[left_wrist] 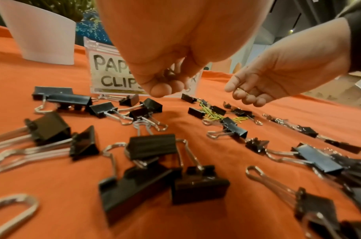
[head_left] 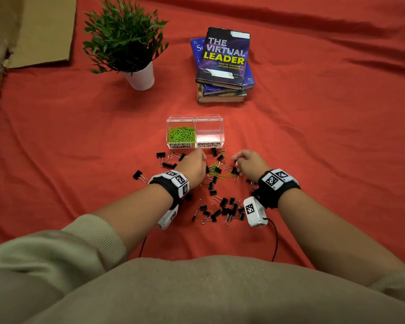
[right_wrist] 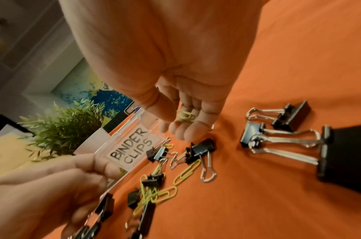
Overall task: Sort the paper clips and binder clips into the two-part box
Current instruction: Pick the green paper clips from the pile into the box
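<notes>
A clear two-part box stands on the red cloth. Its left part, labelled PAPER CLIPS, holds green paper clips; its right part, labelled BINDER CLIPS, looks empty. In front of it lie several black binder clips and a small heap of loose green paper clips. My left hand hovers just before the box, fingers curled round dark binder clips. My right hand hangs over the heap, with green paper clips held in its curled fingers.
A potted plant in a white pot stands at the back left and a stack of books behind the box. Cardboard lies at the far left. Cables run from both wrist cameras towards my body.
</notes>
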`<action>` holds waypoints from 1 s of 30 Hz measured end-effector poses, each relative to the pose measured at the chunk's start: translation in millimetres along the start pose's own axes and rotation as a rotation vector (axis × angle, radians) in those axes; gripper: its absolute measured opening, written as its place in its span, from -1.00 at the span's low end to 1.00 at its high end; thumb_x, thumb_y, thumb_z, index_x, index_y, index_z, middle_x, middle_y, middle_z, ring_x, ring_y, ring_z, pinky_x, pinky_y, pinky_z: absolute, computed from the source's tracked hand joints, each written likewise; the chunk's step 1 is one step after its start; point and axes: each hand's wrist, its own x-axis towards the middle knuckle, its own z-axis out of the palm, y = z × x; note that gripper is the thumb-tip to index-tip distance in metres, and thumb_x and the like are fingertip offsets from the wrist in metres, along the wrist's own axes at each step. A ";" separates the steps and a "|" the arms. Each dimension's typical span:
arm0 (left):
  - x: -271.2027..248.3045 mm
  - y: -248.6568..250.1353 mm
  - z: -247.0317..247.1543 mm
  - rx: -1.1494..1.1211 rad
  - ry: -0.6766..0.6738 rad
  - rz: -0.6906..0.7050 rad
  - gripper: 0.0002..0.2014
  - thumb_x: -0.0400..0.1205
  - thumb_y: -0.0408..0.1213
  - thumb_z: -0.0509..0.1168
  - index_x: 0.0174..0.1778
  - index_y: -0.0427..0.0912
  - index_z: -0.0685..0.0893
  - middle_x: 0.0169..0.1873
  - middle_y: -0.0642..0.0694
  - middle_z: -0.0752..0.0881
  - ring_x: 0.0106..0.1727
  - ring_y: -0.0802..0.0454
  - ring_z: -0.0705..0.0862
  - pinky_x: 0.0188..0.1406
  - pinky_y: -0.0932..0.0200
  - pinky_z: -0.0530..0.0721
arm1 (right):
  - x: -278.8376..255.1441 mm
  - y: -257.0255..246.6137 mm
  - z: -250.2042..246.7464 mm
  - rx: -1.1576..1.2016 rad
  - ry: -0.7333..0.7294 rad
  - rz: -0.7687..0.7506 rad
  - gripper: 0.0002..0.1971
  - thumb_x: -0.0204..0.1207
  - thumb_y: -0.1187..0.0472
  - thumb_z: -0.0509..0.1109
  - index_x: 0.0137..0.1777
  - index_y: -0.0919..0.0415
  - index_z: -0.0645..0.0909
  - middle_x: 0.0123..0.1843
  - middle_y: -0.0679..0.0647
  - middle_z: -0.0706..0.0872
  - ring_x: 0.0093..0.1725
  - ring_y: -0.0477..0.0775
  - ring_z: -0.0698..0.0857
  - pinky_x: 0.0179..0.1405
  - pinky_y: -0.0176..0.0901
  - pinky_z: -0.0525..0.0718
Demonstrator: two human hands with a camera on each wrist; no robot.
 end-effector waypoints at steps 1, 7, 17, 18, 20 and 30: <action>2.4 1.0 2.2 0.034 -0.004 0.011 -0.83 0.70 -0.29 0.05 0.12 -0.23 0.48 -0.10 -0.14 0.63 -0.13 -0.09 0.61 -0.18 0.09 0.49 | -1.4 -0.6 2.8 -0.073 0.003 -0.029 -0.82 0.60 0.34 0.17 -0.05 0.23 0.62 -0.28 0.01 0.65 -0.33 -0.02 0.59 -0.34 -0.19 0.59; 5.2 -6.7 12.9 0.240 -0.025 0.053 -0.79 0.66 -0.23 0.20 0.14 -0.27 0.53 0.10 -0.23 0.60 0.15 -0.19 0.58 0.18 -0.06 0.59 | -3.2 14.2 9.7 -0.471 -0.005 -0.194 -0.83 0.47 0.40 0.27 -0.03 0.25 0.65 0.03 0.17 0.68 -0.02 0.13 0.65 0.01 -0.14 0.58; -4.8 -5.4 9.5 0.268 0.047 0.071 -0.80 0.57 -0.25 0.20 0.08 -0.21 0.54 0.04 -0.17 0.61 0.10 -0.14 0.59 0.05 -0.04 0.64 | -12.5 22.7 19.4 -0.622 0.032 -0.306 -0.84 0.52 0.22 0.33 0.02 0.29 0.57 0.10 0.20 0.61 0.12 0.20 0.59 0.09 -0.04 0.54; -4.9 -2.9 11.2 0.269 0.040 0.102 -0.81 0.58 -0.24 0.21 0.08 -0.19 0.55 0.04 -0.14 0.62 0.11 -0.12 0.59 0.05 -0.02 0.64 | -13.8 22.6 21.6 -0.637 0.036 -0.310 -0.84 0.53 0.23 0.32 0.03 0.31 0.57 0.11 0.21 0.61 0.14 0.22 0.59 0.09 -0.03 0.54; -3.9 0.3 14.9 0.286 0.030 0.154 -0.82 0.59 -0.24 0.23 0.08 -0.17 0.57 0.05 -0.13 0.62 0.14 -0.11 0.59 0.09 0.00 0.61 | -16.7 22.0 25.3 -0.669 0.025 -0.307 -0.80 0.56 0.24 0.28 0.09 0.35 0.55 0.16 0.24 0.60 0.18 0.25 0.58 0.13 0.00 0.54; 1.8 6.6 17.8 0.368 -0.078 0.131 -0.81 0.63 -0.37 0.18 0.12 -0.30 0.58 0.09 -0.23 0.59 0.17 -0.21 0.58 0.13 -0.07 0.58 | -11.5 8.2 11.6 -0.181 -0.063 -0.073 -0.88 0.50 0.34 0.30 -0.03 0.17 0.61 -0.32 -0.02 0.59 -0.28 0.04 0.59 -0.22 -0.11 0.59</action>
